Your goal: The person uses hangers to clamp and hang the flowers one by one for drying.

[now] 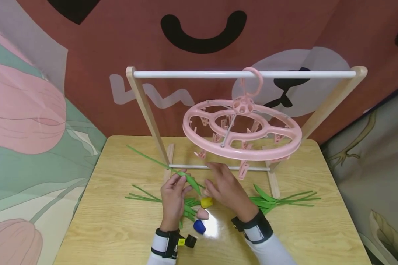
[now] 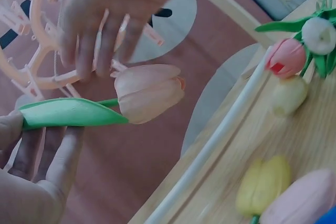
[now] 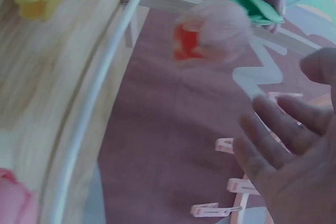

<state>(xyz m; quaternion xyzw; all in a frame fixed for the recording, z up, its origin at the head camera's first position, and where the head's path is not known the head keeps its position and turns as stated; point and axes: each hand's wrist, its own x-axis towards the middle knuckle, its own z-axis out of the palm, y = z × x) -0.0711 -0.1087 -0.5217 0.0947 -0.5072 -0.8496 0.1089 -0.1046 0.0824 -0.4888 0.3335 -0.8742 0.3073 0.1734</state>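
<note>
In the head view my left hand (image 1: 173, 202) pinches an artificial tulip by its green leaf (image 1: 193, 183) and stem, the thin stem running up to the left. Its pale pink bloom (image 2: 149, 93) shows plainly in the left wrist view, facing right. My right hand (image 1: 229, 189) is beside the bloom with fingers extended and apart, holding nothing; the right wrist view shows a gap between its fingers (image 3: 273, 129) and the flower. On the table below lie a yellow tulip (image 1: 206, 202), a pink tulip (image 1: 202, 214) and a blue tulip (image 1: 199, 226), their stems towards the left.
A pink oval clip hanger (image 1: 268, 155) with several pegs (image 1: 243, 170) hangs from the white rod (image 1: 192, 74) of a wooden stand, just beyond my hands. Another bunch of tulips (image 1: 278, 201) lies on the right of the table (image 1: 96, 221). A patterned cloth (image 1: 199, 92) hangs behind.
</note>
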